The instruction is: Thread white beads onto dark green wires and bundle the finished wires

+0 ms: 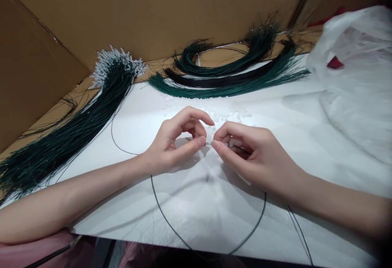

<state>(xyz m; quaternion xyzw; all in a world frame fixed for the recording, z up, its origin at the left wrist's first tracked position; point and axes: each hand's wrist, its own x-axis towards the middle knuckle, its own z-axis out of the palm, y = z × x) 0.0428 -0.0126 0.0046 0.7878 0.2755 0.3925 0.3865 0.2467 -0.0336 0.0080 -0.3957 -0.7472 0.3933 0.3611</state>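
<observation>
My left hand (176, 141) and my right hand (248, 153) meet over the white sheet (190, 202), fingertips almost touching. Between them I pinch the end of a thin dark green wire (165, 215); a tiny clear piece sits at the tip, too small to make out. The wire loops down toward the table's near edge and back up under my right hand. Another thin wire (118, 143) curves away behind my left wrist. Small clear beads (228, 117) lie scattered just beyond my fingers.
A thick bundle of green wires with white tips (92, 108) lies at the left. Curved bundles of green and black wires (226, 76) lie at the back. A white plastic bag (358, 80) fills the right. Cardboard walls (153, 10) stand behind.
</observation>
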